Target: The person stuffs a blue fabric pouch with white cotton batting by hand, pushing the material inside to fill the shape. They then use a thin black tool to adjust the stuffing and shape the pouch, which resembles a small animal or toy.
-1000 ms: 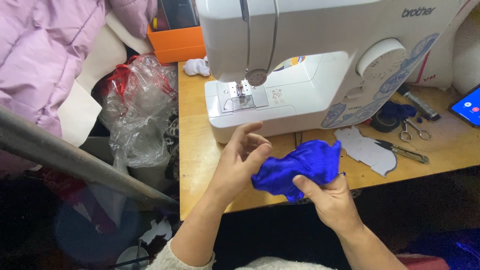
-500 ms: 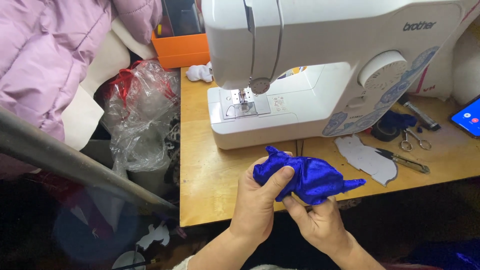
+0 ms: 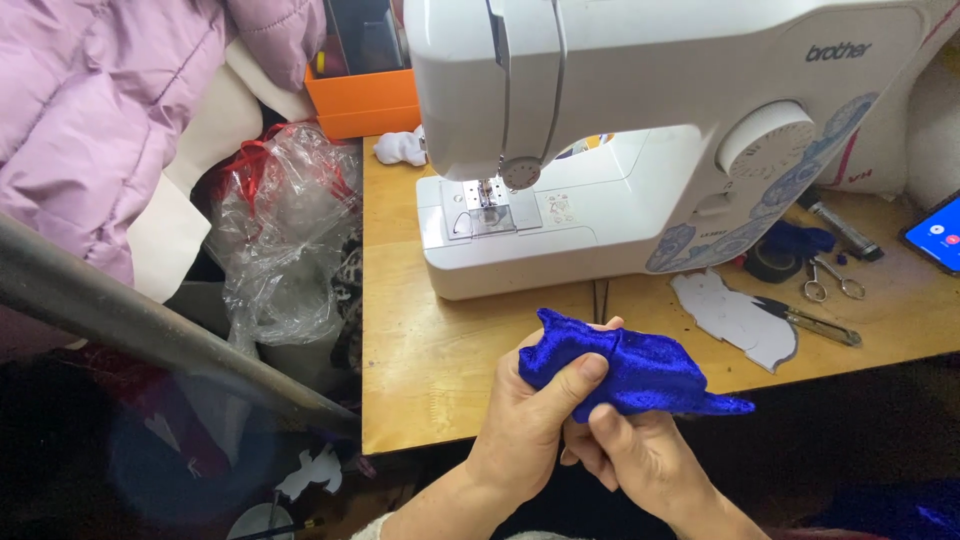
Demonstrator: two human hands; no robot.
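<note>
Left hand: the left hand is curled tight around the blue cloth, thumb pressed on top.
Right hand: the right hand grips the blue cloth from beneath, fingers closed.
Blue cloth: bunched, shiny, held over the tabletop edge, just in front of the sewing machine.
Right of the sewing machine: scissors, a paper cutout, a phone.

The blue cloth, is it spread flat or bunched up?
Bunched up. The blue cloth is crumpled into a lump gripped by the left hand and right hand above the table edge.
</note>
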